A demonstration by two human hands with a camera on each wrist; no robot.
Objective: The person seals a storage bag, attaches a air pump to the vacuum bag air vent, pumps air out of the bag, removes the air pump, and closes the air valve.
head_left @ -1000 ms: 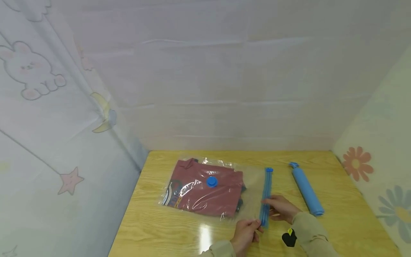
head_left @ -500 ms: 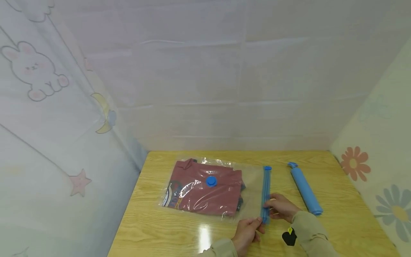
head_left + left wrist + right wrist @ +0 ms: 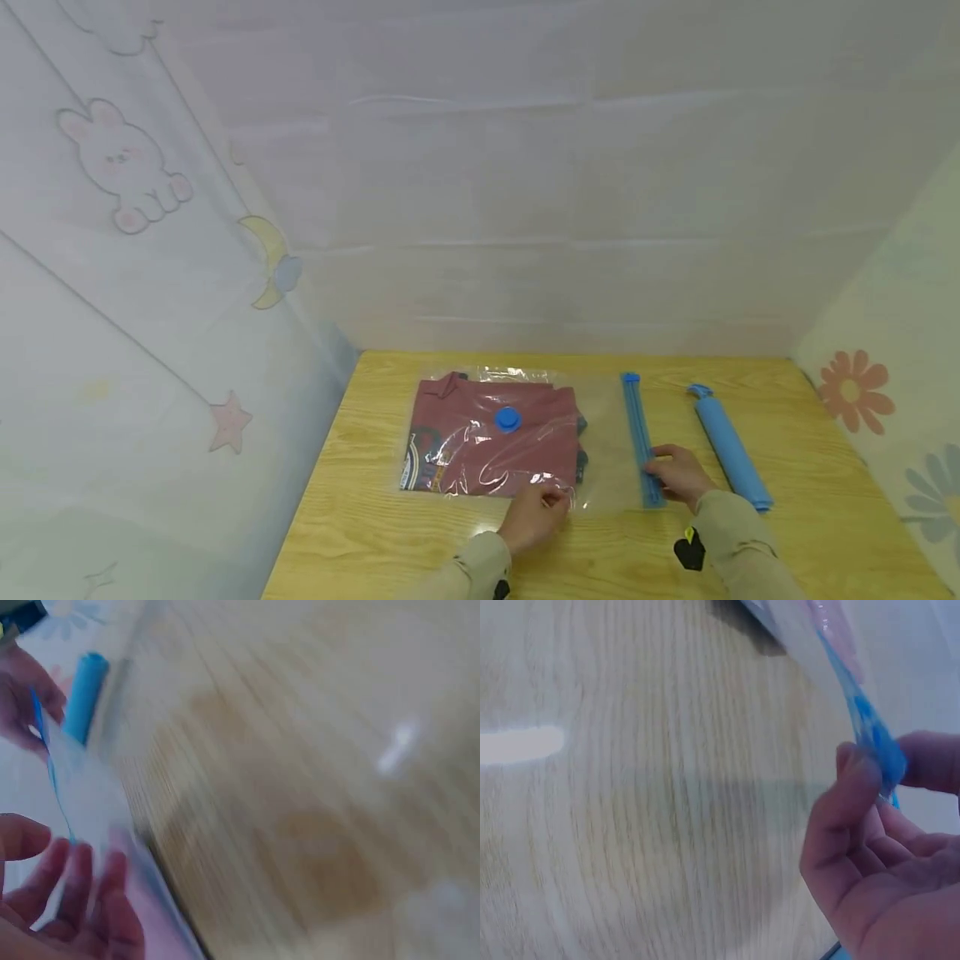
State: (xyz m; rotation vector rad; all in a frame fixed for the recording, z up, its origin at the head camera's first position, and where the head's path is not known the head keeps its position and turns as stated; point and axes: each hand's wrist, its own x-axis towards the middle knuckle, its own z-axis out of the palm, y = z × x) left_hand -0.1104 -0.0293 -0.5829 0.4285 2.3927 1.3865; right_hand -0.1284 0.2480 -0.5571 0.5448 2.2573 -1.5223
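Observation:
A clear vacuum storage bag (image 3: 603, 467) lies on the table with a folded dark red T-shirt (image 3: 536, 450) inside. On its upper face is a round blue valve (image 3: 507, 419). A blue zip strip (image 3: 637, 425) runs along its right end, with a blue slider (image 3: 631, 378) at the far end. My right hand (image 3: 681, 475) pinches the strip near its front end, and this part is raised in the right wrist view (image 3: 874, 739). At the bag's near edge, my left hand (image 3: 534, 518) has loosely bent fingers, thumb apart from them in the blurred left wrist view.
A blue hand pump (image 3: 731, 450) lies right of the bag, its handle toward the back wall. The wooden table (image 3: 352, 533) is bounded by a pale back wall (image 3: 480, 283) and patterned side walls. A black tag (image 3: 689, 552) shows by the right sleeve.
My left hand has left the strip's front corner and moved left along the bag's near edge. My right hand still pinches the strip, whose front end has swung to the right.

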